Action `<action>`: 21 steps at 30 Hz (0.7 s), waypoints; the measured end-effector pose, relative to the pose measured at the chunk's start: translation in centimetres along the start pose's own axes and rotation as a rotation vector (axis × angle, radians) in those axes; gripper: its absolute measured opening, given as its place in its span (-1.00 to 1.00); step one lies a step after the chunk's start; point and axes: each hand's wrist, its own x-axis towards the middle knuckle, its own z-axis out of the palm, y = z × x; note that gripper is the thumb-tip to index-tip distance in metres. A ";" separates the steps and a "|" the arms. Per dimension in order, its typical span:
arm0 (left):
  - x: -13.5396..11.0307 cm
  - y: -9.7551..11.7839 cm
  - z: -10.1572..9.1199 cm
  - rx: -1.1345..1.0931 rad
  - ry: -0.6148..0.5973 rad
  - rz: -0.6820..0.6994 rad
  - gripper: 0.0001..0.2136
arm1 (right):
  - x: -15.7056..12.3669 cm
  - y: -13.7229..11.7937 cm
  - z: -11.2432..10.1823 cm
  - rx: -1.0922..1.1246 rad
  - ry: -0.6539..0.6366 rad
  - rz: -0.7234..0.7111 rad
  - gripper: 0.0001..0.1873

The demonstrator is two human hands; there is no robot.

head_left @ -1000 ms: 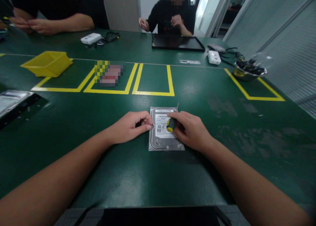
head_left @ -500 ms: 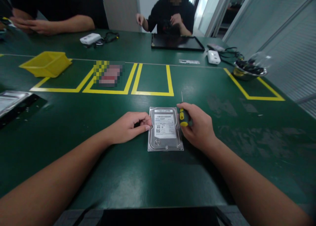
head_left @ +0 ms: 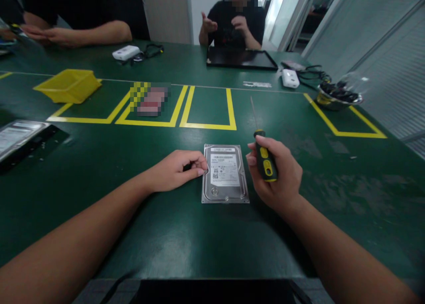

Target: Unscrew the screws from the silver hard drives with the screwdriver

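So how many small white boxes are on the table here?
2. The left white box lies at the far side, next to a black cable. The right white box lies just right of the black tray. Others may sit outside the frame.

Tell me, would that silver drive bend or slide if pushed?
Probably stiff: the drive looks like a flat metal case. Likely heavy for its size, being metal. Lying flat on the smooth table, it would likely slide, not tip; the left hand rests at its edge, the right hand holds a screwdriver.
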 end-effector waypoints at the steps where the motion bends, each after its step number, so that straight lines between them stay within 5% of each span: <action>1: 0.0 0.0 0.0 0.000 0.001 -0.001 -0.89 | 0.0 -0.2 0.0 0.010 -0.015 0.001 -0.48; 14: 0.0 0.0 -0.1 -0.009 -0.003 -0.008 -0.88 | 1.5 -2.1 -1.1 0.198 -0.061 0.218 -0.70; 21: 0.0 0.0 -0.1 -0.003 -0.001 -0.009 -0.88 | 4.4 -3.4 -1.1 0.447 -0.092 0.526 -0.76</action>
